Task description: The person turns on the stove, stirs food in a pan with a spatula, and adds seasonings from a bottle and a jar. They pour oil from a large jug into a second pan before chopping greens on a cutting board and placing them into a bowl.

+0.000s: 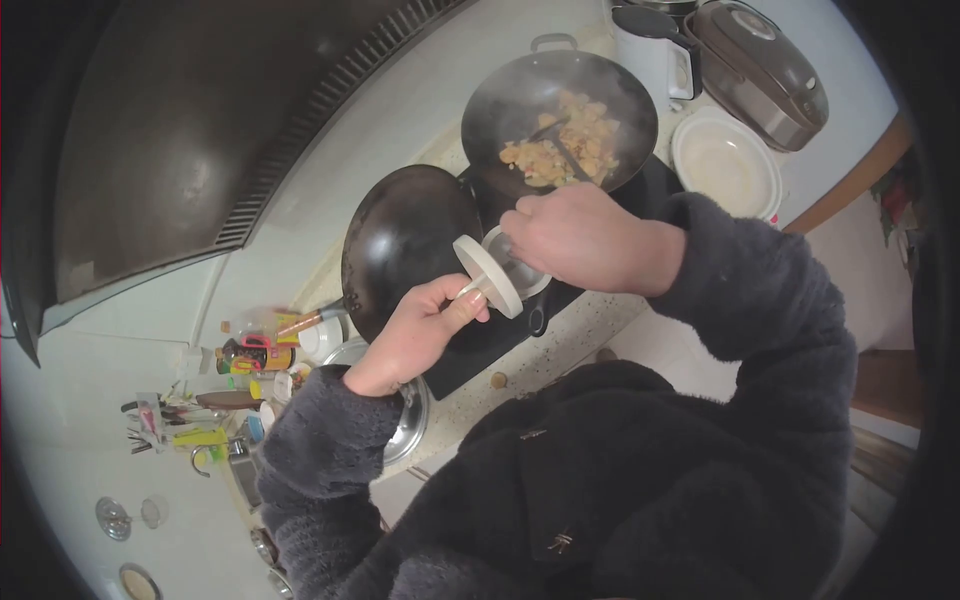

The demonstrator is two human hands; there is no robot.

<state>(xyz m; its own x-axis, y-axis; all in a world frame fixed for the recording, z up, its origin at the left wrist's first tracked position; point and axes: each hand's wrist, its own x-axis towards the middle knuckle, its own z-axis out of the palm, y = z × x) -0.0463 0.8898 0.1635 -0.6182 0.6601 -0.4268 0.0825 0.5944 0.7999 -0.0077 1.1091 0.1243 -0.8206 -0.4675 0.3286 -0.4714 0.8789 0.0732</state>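
My left hand is closed, thumb and fingers gripping a round white lid tilted on its edge. Right beside the lid is a clear jar with a pale rim; whether the two are joined I cannot tell. My right hand is curled over the jar's mouth, and its fingers hide whatever they grip. Beyond it, a steaming wok holds chopped, browned food. A dark spatula rests in the food, its lower end passing out of sight behind my right hand.
Left of the jar, a second dark pan sits on the black stove. A white bowl, a rice cooker and a white kettle stand right. Bottles and a metal lid are left; a range hood hangs above.
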